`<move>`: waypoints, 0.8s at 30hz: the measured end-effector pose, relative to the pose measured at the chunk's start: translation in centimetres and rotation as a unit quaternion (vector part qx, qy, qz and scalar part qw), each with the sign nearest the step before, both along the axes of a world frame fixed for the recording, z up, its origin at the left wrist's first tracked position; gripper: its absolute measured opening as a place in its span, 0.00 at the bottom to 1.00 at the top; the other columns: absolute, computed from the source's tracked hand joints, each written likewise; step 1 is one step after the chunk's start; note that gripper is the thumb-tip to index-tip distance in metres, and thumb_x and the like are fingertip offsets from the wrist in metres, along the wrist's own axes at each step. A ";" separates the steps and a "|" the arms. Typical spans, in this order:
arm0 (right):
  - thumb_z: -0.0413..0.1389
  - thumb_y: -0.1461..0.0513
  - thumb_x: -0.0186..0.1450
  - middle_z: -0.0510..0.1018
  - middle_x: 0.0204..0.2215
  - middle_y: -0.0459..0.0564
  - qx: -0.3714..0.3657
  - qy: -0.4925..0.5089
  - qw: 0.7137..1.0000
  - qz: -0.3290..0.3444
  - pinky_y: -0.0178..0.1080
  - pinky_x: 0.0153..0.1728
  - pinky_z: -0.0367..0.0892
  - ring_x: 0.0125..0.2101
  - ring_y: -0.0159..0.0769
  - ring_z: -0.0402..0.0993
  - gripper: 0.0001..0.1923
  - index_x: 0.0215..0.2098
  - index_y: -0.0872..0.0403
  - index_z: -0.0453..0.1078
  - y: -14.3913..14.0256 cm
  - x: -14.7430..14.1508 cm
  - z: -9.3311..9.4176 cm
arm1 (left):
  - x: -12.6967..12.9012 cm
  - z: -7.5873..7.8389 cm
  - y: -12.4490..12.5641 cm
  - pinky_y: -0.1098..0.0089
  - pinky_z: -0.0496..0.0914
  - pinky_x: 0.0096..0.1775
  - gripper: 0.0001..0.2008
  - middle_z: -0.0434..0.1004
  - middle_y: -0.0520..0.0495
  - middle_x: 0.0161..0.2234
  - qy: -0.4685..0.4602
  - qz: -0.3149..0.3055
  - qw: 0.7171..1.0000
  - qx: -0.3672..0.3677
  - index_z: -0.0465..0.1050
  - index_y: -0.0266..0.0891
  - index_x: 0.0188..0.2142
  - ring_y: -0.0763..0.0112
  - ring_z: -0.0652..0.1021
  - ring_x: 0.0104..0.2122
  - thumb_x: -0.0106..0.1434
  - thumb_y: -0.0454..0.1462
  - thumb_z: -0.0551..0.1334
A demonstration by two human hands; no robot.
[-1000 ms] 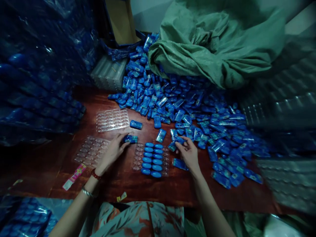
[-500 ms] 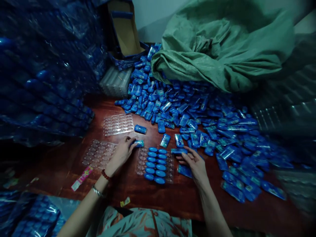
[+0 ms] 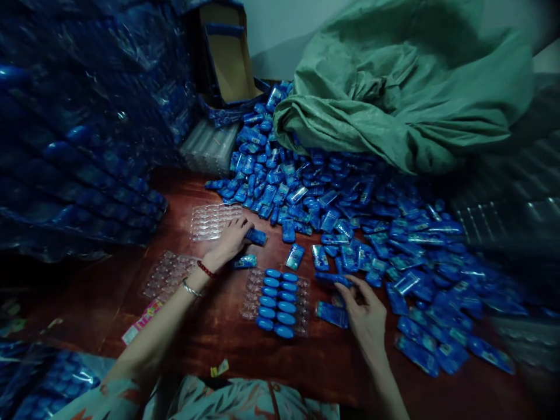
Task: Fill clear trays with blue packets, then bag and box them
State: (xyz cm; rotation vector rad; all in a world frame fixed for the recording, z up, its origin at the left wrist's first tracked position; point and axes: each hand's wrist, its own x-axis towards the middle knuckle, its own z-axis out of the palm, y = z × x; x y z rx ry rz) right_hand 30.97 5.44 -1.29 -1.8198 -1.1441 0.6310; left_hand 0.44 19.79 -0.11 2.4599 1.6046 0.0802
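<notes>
The person's right hand (image 3: 370,312) has a slim blue packet (image 3: 328,278) at its fingertips, and of the two packets being handled this is the one nearer the see-through blister tray (image 3: 303,300) on the desk (image 3: 254,361). Thumb and forefinger look pinched on its right end, so the rest juts leftward, its long axis running roughly side to side and its free end just beside the tray's back right corner. The tray, then, lies to the left of those fingers and a little closer to the person's body. Two columns of glossy blue ovals (image 3: 286,307) fill its middle, lying crosswise too (much the same slant as the packet, from where I stand), with see-through cells down either side.

The left hand (image 3: 230,240) is past the tray's back left corner, its fingers bent over the left end of a second packet (image 3: 256,235). That one points away to the right; whether they are clamped on it or merely resting there, I cannot tell. A third packet (image 3: 245,261) lies by that wrist, and a fourth packet (image 3: 332,315) lies between the right hand and the tray's right edge. Beyond both hands spreads a heap of blue packets (image 3: 332,198), with a bulky green cloth (image 3: 394,116) slumped over its back.
</notes>
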 end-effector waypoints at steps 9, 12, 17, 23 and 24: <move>0.62 0.50 0.53 0.75 0.26 0.47 -0.029 0.164 0.986 -0.028 0.40 0.29 0.72 0.27 0.38 0.75 0.21 0.38 0.53 0.66 -0.1 -1.4 0.6 | -1.2 -0.6 -1.6 0.56 0.62 0.47 0.10 0.73 0.42 0.41 -0.154 0.020 0.988 0.016 0.66 0.38 0.44 0.57 0.71 0.44 0.62 0.35 0.57; 0.61 0.51 0.53 0.76 0.30 0.48 -0.007 0.168 0.985 -0.025 0.41 0.32 0.74 0.28 0.37 0.76 0.20 0.39 0.53 0.67 -0.1 -1.9 1.3 | -1.7 0.3 -2.4 0.64 0.66 0.41 0.09 0.73 0.45 0.37 -0.286 0.009 0.958 -0.024 0.68 0.38 0.40 0.64 0.73 0.38 0.65 0.40 0.55; 0.59 0.53 0.57 0.77 0.33 0.49 -0.007 0.153 0.988 0.033 0.42 0.38 0.73 0.31 0.37 0.77 0.17 0.42 0.53 0.67 -1.0 -2.5 0.1 | -3.2 1.2 -7.0 0.68 0.70 0.36 0.18 0.75 0.46 0.39 -0.424 0.149 0.893 -0.031 0.66 0.38 0.46 0.67 0.75 0.35 0.59 0.44 0.62; 0.53 0.56 0.64 0.77 0.35 0.49 0.013 -0.010 0.987 0.162 0.42 0.41 0.72 0.36 0.38 0.75 0.11 0.42 0.51 0.69 -0.7 -3.1 -0.8 | -1.8 -0.4 -12.9 0.66 0.71 0.41 0.10 0.75 0.47 0.38 -0.401 0.164 0.901 0.016 0.70 0.40 0.42 0.67 0.76 0.38 0.62 0.41 0.60; 0.51 0.57 0.65 0.77 0.35 0.49 0.024 -0.037 0.980 0.193 0.42 0.41 0.71 0.37 0.38 0.75 0.11 0.43 0.51 0.69 -0.6 -3.0 -0.7 | -1.5 -0.9 -13.2 0.65 0.71 0.42 0.09 0.75 0.46 0.39 -0.379 0.143 0.914 0.040 0.70 0.40 0.43 0.66 0.75 0.39 0.63 0.39 0.59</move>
